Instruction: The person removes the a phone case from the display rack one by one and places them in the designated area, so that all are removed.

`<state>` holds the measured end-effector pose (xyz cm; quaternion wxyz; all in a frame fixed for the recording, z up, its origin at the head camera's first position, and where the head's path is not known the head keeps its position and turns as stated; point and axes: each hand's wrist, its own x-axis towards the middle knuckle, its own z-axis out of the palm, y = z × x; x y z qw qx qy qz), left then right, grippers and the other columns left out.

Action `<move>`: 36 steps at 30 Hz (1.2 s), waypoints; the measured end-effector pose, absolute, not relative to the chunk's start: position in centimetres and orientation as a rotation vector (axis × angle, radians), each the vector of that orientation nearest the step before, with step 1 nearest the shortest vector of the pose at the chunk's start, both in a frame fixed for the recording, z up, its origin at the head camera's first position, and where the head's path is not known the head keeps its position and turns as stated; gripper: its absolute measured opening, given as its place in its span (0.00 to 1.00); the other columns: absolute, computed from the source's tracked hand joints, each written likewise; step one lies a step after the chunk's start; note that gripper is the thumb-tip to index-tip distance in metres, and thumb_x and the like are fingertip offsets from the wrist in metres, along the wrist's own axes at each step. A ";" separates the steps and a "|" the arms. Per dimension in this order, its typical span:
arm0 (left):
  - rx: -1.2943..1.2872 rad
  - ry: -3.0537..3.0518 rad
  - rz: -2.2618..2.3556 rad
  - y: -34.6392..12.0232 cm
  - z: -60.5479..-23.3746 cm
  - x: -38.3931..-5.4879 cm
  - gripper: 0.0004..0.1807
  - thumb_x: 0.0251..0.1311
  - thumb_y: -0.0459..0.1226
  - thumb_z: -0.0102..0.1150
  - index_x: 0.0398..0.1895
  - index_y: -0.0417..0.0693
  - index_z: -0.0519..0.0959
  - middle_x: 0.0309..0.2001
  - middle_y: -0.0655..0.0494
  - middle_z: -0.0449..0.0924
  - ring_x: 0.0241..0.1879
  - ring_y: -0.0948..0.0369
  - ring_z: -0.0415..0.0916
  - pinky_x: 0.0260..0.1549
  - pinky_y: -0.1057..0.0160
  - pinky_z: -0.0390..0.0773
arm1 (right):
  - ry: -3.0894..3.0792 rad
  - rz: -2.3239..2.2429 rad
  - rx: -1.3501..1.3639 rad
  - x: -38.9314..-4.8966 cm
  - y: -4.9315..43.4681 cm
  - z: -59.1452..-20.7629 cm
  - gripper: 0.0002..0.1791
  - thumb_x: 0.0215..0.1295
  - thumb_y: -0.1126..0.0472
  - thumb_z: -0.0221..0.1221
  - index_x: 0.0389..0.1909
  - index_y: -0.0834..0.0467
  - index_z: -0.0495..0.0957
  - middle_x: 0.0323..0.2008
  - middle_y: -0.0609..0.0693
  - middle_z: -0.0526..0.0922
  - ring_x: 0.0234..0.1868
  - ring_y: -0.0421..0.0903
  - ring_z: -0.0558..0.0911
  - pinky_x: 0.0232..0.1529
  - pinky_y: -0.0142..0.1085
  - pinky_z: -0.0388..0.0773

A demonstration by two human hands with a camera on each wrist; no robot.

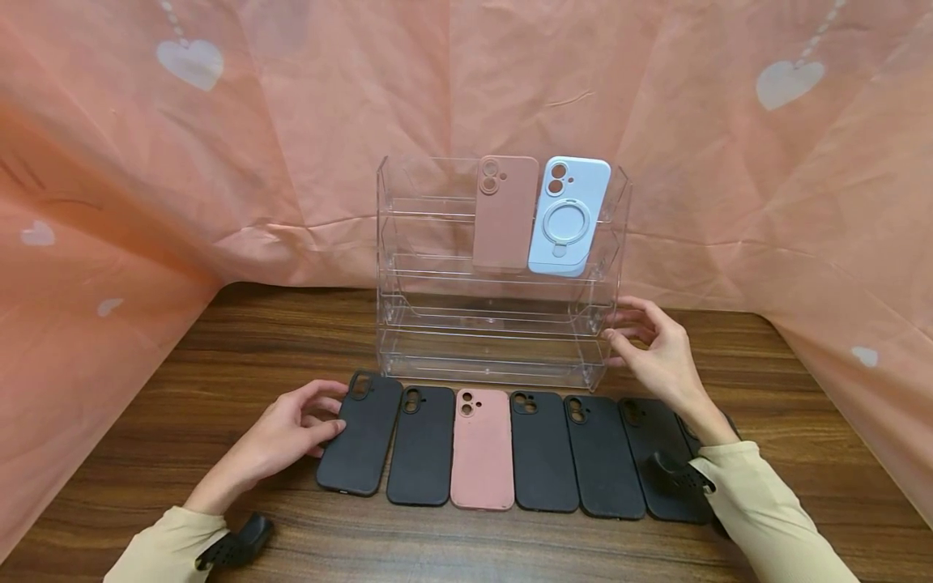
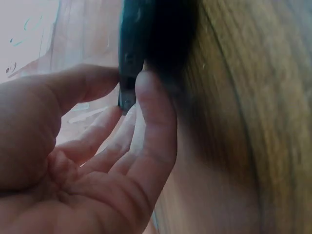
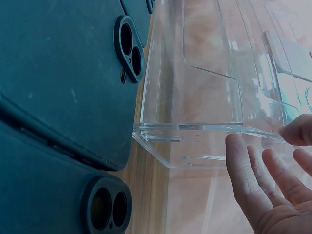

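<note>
My left hand point(image 1: 295, 429) pinches the left edge of the leftmost black phone case point(image 1: 362, 437) between thumb and fingers. In the left wrist view that black case point(image 2: 131, 44) appears edge-on at the fingertips; whether it is fully lifted off the table I cannot tell. A clear tiered acrylic display rack point(image 1: 488, 372) stands behind the row of cases. At its right side my right hand point(image 1: 659, 352) has its fingertips at the side panel, fingers mostly extended. A pink case point(image 1: 504, 219) and a light blue case with a ring point(image 1: 568, 219) stand side by side on the rack's top tier.
Along the rack's front lie a black case point(image 1: 420, 445), a pink case point(image 1: 483, 453) and several more black cases point(image 1: 543, 453); the rightmost are partly under my right wrist. Pink cloth point(image 1: 313, 146) with white hearts walls in the wooden table point(image 1: 306, 340).
</note>
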<state>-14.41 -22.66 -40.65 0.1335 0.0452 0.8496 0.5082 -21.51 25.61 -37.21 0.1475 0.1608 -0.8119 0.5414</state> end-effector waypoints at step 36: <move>0.430 2.889 1.586 -19.5 -36.6 -16.8 0.14 0.66 0.40 0.67 0.54 0.54 0.83 0.47 0.55 0.88 0.43 0.68 0.85 0.36 0.69 0.84 | -2.320 1.584 0.477 -21.7 25.7 -37.3 0.28 0.67 0.78 0.58 0.67 0.69 0.67 0.46 0.55 0.81 0.41 0.37 0.87 0.29 0.40 0.89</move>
